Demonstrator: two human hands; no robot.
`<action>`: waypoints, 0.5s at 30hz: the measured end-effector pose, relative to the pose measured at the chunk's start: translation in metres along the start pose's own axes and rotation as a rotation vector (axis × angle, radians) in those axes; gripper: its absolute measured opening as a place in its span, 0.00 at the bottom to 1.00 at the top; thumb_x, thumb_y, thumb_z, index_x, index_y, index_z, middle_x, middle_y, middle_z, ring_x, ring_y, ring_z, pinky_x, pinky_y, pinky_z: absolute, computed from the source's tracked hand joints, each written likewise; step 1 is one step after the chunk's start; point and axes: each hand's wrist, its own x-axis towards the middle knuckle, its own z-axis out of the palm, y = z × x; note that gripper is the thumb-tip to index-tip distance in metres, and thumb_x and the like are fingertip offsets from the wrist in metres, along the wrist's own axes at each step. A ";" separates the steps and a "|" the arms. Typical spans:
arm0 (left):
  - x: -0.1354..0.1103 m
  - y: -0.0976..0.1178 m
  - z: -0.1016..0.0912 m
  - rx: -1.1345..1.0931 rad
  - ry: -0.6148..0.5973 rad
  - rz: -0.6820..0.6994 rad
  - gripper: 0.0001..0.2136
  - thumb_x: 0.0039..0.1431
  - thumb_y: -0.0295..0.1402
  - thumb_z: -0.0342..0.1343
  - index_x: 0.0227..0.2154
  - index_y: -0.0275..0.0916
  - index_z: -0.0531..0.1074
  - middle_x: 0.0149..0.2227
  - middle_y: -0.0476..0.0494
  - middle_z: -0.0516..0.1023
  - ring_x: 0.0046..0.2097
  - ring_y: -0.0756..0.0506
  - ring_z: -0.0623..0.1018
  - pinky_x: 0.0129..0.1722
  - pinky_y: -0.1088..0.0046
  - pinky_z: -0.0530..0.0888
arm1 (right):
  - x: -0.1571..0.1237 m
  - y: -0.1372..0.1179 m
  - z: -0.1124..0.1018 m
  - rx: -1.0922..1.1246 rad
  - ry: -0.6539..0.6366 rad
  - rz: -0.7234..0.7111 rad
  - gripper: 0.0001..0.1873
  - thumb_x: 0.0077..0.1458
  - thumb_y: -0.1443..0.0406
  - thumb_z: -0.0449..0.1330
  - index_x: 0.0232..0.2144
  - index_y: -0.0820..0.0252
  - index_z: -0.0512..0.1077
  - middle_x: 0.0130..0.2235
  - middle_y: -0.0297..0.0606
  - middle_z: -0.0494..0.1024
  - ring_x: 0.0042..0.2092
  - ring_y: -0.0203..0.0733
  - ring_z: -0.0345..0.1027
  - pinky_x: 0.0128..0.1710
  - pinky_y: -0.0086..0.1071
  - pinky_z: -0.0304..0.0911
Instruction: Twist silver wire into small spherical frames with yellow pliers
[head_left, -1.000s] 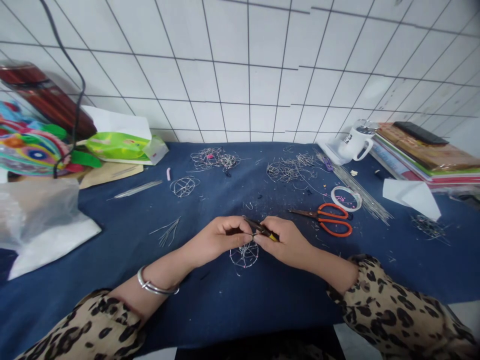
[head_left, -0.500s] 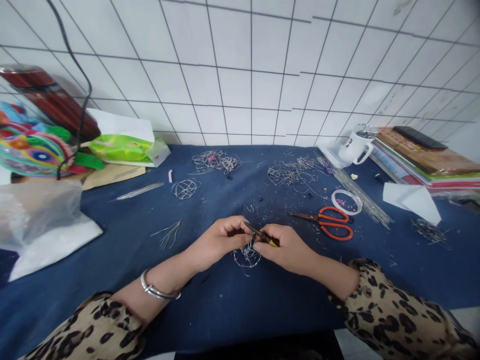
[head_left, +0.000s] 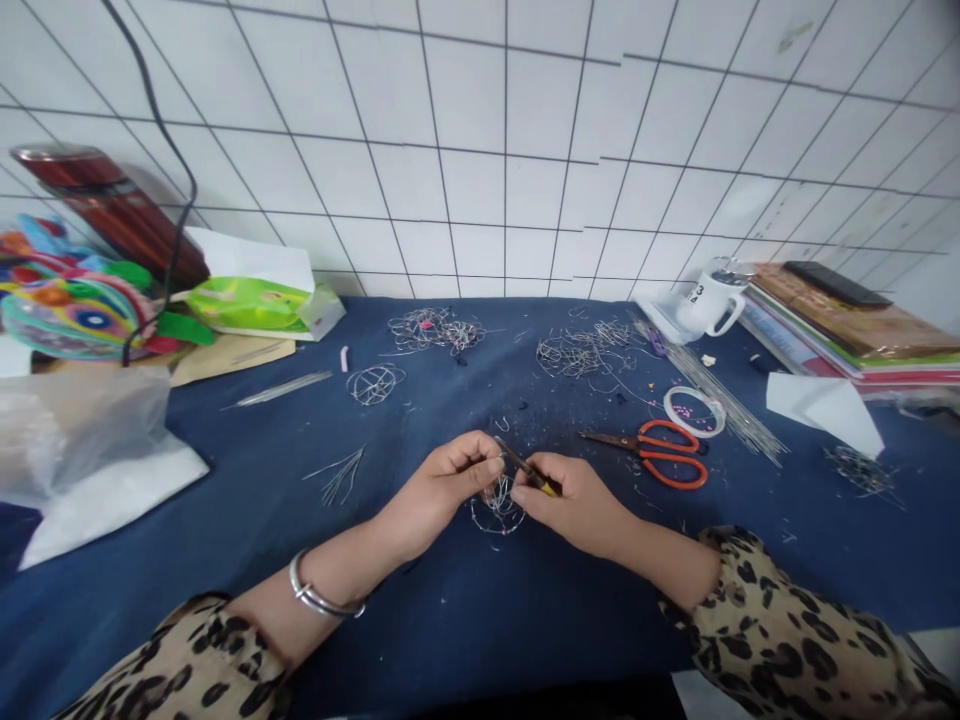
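Between my hands is a small round wire piece (head_left: 498,515) of thin silver wire with tiny pinkish beads along its lower rim. My left hand (head_left: 459,480) pinches its upper edge between thumb and fingers. In my right hand (head_left: 570,497) is a pair of pliers (head_left: 523,464) with dark jaws and a yellow grip, the fingers wrapped round the handles. The jaws point up and left, reaching the wire by my left fingertips. Whether they clamp the wire I cannot tell. Scissors (head_left: 670,455) with orange handles lie right of my right hand.
Tangled wire piles (head_left: 581,350) lie toward the wall, and a woven wire ring (head_left: 375,383) sits left of them. A tape ring (head_left: 694,411) holds pink beads. Straight wires (head_left: 731,400), a white mug (head_left: 712,300) and stacked books (head_left: 847,310) stand right; a plastic bag (head_left: 97,450) is left.
The pliers' jaws have shifted slightly up and right relative to my left fingertips. Both hands keep hold of their things, and the whole view has tilted a little.
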 end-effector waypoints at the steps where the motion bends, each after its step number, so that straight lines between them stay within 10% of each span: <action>1: 0.000 0.000 0.000 -0.007 -0.001 -0.001 0.08 0.56 0.34 0.54 0.27 0.35 0.66 0.25 0.50 0.67 0.27 0.53 0.65 0.29 0.77 0.64 | 0.000 0.001 0.000 0.006 0.007 -0.004 0.05 0.51 0.64 0.54 0.28 0.60 0.66 0.24 0.28 0.63 0.27 0.31 0.56 0.28 0.25 0.54; 15: 0.001 -0.002 -0.001 -0.060 0.019 -0.054 0.07 0.56 0.34 0.55 0.28 0.35 0.67 0.25 0.50 0.67 0.27 0.53 0.64 0.28 0.77 0.62 | 0.000 0.000 0.003 0.241 0.010 -0.014 0.05 0.49 0.66 0.55 0.32 0.60 0.66 0.26 0.28 0.63 0.28 0.30 0.54 0.30 0.26 0.54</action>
